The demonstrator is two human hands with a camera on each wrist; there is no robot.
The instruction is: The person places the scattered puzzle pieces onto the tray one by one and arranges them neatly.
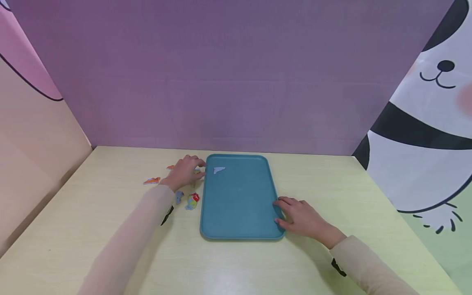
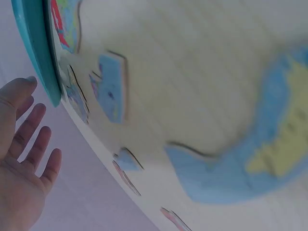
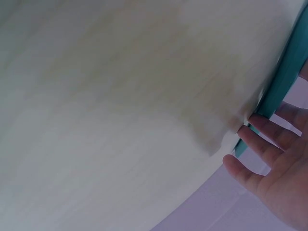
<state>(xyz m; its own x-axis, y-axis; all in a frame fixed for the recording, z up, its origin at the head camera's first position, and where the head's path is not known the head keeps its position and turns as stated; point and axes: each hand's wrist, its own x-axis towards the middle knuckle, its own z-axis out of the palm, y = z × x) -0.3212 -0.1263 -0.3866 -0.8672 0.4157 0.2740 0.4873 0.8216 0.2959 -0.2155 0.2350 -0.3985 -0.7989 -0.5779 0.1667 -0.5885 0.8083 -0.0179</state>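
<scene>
A blue-green rectangular tray (image 1: 239, 205) lies on the table between both hands. Inside it, near the upper left, is a small pale blue flat piece (image 1: 218, 169). My left hand (image 1: 185, 171) is at the tray's upper left edge, fingers loosely extended; the left wrist view shows no piece in its palm. On the lower right rim rests my right hand (image 1: 300, 217), its fingers spread and fairly straight. Left of the tray are a red-green piece (image 1: 193, 201), a blue-grey piece (image 1: 179, 197) and orange pieces (image 1: 152, 180). A curved blue-and-yellow piece (image 2: 207, 180) shows in the left wrist view.
The pale wooden table (image 1: 236, 266) meets a purple backdrop (image 1: 236, 82) at its far edge. To the right hangs a panda-print sheet (image 1: 424, 123); a pinkish side panel (image 1: 33, 143) stands at left. Part of the puzzle-like pieces is hidden under the left hand and sleeve.
</scene>
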